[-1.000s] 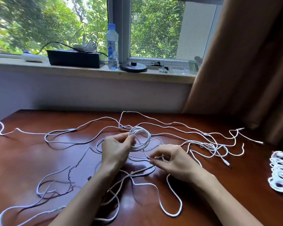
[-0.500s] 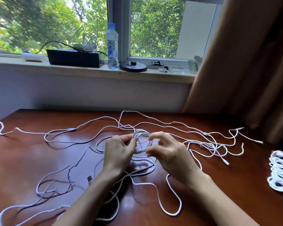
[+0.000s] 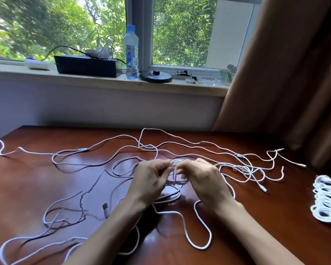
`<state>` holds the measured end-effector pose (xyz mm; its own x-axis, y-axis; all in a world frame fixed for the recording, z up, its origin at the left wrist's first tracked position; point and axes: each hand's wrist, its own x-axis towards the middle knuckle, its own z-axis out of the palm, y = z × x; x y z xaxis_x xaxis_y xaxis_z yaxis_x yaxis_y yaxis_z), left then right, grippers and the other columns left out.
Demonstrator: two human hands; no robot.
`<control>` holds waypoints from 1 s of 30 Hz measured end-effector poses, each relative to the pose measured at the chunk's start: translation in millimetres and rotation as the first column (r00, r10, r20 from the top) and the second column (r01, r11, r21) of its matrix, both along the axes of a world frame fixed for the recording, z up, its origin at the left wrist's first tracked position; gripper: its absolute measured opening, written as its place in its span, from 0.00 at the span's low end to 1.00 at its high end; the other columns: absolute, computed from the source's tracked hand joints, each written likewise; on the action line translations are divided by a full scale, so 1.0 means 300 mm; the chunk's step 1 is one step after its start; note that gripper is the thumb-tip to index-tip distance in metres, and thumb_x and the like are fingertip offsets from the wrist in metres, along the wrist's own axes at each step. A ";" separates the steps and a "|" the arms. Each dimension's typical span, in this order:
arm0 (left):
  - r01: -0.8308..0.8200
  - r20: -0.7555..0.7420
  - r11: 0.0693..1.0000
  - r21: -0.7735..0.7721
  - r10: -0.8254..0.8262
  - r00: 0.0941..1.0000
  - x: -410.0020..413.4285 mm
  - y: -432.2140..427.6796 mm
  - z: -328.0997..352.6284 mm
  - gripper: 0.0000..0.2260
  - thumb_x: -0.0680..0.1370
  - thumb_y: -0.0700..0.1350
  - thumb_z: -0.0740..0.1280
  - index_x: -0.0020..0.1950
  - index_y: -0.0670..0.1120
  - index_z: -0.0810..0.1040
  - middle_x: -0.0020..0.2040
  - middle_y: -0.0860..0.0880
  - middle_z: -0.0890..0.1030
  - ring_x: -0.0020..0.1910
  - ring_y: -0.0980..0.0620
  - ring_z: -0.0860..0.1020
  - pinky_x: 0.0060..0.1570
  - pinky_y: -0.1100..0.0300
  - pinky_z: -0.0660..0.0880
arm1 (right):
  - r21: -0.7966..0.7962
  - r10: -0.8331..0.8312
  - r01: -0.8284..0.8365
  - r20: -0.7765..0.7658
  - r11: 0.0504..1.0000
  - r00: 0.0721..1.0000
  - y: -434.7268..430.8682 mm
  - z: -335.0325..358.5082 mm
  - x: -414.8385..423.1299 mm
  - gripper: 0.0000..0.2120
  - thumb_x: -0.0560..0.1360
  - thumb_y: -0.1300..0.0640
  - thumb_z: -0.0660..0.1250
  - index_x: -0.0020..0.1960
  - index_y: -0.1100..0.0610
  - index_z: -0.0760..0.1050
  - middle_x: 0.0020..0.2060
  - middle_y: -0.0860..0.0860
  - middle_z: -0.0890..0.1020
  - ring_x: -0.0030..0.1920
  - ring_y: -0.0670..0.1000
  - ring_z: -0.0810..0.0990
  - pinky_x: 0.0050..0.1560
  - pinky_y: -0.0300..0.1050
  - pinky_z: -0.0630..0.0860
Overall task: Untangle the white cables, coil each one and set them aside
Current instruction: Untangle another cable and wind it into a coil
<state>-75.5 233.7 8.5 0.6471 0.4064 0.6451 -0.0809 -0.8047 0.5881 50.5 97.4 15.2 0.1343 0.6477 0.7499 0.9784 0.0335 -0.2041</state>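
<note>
From the head camera, the left hand and right hand meet over the middle of the reddish-brown worktop. Each grip is clenched on a small coil of white cable, pinched from either side between curled fingers and thumbs. Loose white cables sprawl across the worktop around and under both hands, and one plug lies beside the left forearm. A finished bundle of coiled cable sits well apart at the right edge. On the windowsill behind stand a water bottle and a black box.
</note>
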 end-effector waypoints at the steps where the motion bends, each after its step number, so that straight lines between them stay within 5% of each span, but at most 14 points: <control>1: 0.022 0.002 1.000 0.011 -0.022 1.000 -0.001 -0.003 0.002 0.06 0.78 0.43 0.69 0.50 0.51 0.86 0.31 0.54 0.75 0.30 0.61 0.70 0.34 0.66 0.67 | -0.017 -0.009 0.008 -0.054 1.000 0.998 -0.001 0.001 0.001 0.08 0.78 0.51 0.59 0.51 0.46 0.76 0.42 0.41 0.85 0.39 0.51 0.82 0.39 0.52 0.81; 6: 0.060 -0.029 0.998 0.029 -0.060 0.998 0.011 -0.003 -0.009 0.06 0.78 0.42 0.67 0.47 0.44 0.85 0.35 0.52 0.78 0.33 0.56 0.74 0.36 0.67 0.67 | -0.116 -0.056 0.017 -0.340 0.993 0.939 -0.002 -0.007 0.020 0.08 0.77 0.51 0.57 0.52 0.43 0.73 0.35 0.36 0.83 0.33 0.44 0.82 0.38 0.52 0.80; 13: 0.063 -0.104 0.982 0.178 -0.045 0.994 0.008 0.008 0.004 0.10 0.80 0.40 0.65 0.39 0.45 0.76 0.34 0.54 0.71 0.32 0.57 0.66 0.34 0.62 0.62 | -0.026 0.039 -0.085 -0.737 0.996 0.675 0.001 0.006 0.018 0.09 0.83 0.64 0.61 0.45 0.57 0.75 0.31 0.55 0.84 0.24 0.51 0.74 0.26 0.43 0.70; 22: 0.244 -0.287 0.945 0.216 -0.177 0.941 0.022 -0.002 -0.010 0.09 0.76 0.47 0.60 0.39 0.47 0.76 0.36 0.55 0.71 0.36 0.54 0.68 0.36 0.55 0.68 | 0.015 0.052 -0.063 -0.760 0.998 0.648 -0.001 0.015 0.035 0.09 0.81 0.64 0.65 0.43 0.57 0.79 0.34 0.47 0.83 0.32 0.44 0.76 0.38 0.37 0.73; 30: 0.271 -0.197 0.942 0.199 -0.233 0.952 0.028 -0.030 -0.001 0.11 0.75 0.32 0.65 0.41 0.49 0.74 0.37 0.56 0.68 0.37 0.57 0.65 0.36 0.60 0.62 | 0.087 0.077 0.006 -0.906 0.996 0.415 0.013 0.026 0.046 0.11 0.81 0.65 0.64 0.43 0.58 0.80 0.28 0.47 0.80 0.29 0.43 0.73 0.33 0.35 0.70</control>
